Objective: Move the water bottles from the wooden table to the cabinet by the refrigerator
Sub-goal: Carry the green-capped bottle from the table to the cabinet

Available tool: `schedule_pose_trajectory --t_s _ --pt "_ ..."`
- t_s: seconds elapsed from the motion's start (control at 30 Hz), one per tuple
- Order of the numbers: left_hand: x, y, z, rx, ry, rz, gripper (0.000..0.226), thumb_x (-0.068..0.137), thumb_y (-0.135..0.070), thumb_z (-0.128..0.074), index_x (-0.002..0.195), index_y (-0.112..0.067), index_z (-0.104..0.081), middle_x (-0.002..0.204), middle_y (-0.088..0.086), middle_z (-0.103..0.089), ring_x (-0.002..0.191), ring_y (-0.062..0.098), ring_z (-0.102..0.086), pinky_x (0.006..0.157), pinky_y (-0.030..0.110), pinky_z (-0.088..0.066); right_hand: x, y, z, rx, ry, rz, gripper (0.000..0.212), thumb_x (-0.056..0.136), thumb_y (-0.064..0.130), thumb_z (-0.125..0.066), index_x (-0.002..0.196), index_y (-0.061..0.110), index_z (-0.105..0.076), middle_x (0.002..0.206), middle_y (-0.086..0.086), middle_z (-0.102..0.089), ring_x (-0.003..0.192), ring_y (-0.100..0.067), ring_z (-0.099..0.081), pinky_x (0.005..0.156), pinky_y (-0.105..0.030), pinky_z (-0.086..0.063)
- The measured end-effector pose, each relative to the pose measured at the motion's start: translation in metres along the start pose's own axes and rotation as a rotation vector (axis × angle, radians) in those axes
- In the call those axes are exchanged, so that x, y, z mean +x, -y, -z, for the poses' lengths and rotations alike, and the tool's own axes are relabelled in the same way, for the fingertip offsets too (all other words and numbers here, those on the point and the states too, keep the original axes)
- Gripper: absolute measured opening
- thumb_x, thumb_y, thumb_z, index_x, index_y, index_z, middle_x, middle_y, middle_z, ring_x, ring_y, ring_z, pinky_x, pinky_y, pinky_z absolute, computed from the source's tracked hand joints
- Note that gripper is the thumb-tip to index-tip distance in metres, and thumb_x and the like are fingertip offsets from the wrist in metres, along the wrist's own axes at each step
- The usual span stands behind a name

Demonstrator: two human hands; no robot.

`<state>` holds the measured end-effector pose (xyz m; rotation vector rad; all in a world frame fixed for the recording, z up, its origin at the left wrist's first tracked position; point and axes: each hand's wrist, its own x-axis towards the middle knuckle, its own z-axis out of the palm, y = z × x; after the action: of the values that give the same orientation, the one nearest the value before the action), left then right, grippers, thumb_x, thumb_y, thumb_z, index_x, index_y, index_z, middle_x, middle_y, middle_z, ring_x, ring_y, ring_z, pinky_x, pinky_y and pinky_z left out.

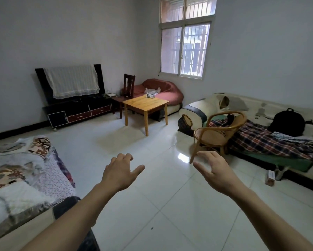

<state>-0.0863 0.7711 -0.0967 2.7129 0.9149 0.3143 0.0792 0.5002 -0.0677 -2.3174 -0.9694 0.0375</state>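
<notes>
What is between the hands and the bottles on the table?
Only open tiled floor. The left hand and right hand are empty, far from the table, where what looks like a bottle lies. The wicker chair stands off to the right, clear of a straight path.

Bottle (150,96) on table (148,105), far end; TV stand (79,111) left, sofa (260,127) right.

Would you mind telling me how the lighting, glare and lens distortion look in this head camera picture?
Head view: daylight enters only through the barred window, leaving the room dim; a bright glare patch lies on the floor tiles near the rattan chair; the wide-angle lens bows walls and stretches both forearms; the item lying on the wooden table is too small and soft to identify.
</notes>
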Motion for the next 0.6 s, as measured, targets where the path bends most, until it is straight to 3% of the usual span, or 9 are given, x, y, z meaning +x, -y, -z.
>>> schedule_pose_trajectory --t_s 0.13,0.3,0.47,0.6 --pt "0.04 -0.005 -0.013 -0.048 -0.009 -0.021 0.067 0.089 -0.072 -0.042 0.136 -0.025 -0.046 0.14 -0.003 -0.048 0.128 0.019 -0.043 0.1 0.039 -0.045 0.037 -0.011 -0.004 -0.042 0.01 -0.02 0.056 0.092 0.061 -0.046 0.14 0.032 -0.044 0.143 0.007 -0.044 0.125 -0.01 -0.041 0.106 -0.046 -0.042" --pt "0.11 0.002 -0.025 -0.128 -0.021 -0.055 0.066 0.089 -0.07 -0.045 0.136 -0.024 -0.046 0.14 -0.002 -0.047 0.128 0.02 -0.044 0.099 0.039 -0.045 0.101 -0.011 -0.017 -0.091 0.014 -0.042 0.062 0.087 0.065 -0.045 0.138 0.03 -0.047 0.142 0.004 -0.045 0.127 -0.014 -0.042 0.104 -0.04 -0.044" --pt "0.192 0.02 -0.024 -0.203 -0.032 -0.061 0.066 0.089 -0.071 -0.045 0.135 -0.023 -0.048 0.139 -0.001 -0.048 0.127 0.02 -0.045 0.099 0.039 -0.045 0.174 0.0 -0.019 -0.158 0.002 -0.039 0.052 0.093 0.052 -0.052 0.138 0.027 -0.048 0.141 0.001 -0.045 0.116 -0.007 -0.044 0.09 -0.018 -0.036" --pt "0.246 0.034 -0.031 -0.228 -0.018 -0.071 0.066 0.089 -0.071 -0.045 0.135 -0.024 -0.048 0.139 -0.002 -0.048 0.127 0.02 -0.044 0.099 0.039 -0.045 0.226 -0.002 -0.033 -0.163 -0.021 -0.049 0.053 0.093 0.05 -0.053 0.139 0.025 -0.047 0.142 -0.001 -0.046 0.112 -0.005 -0.044 0.077 -0.009 -0.034"
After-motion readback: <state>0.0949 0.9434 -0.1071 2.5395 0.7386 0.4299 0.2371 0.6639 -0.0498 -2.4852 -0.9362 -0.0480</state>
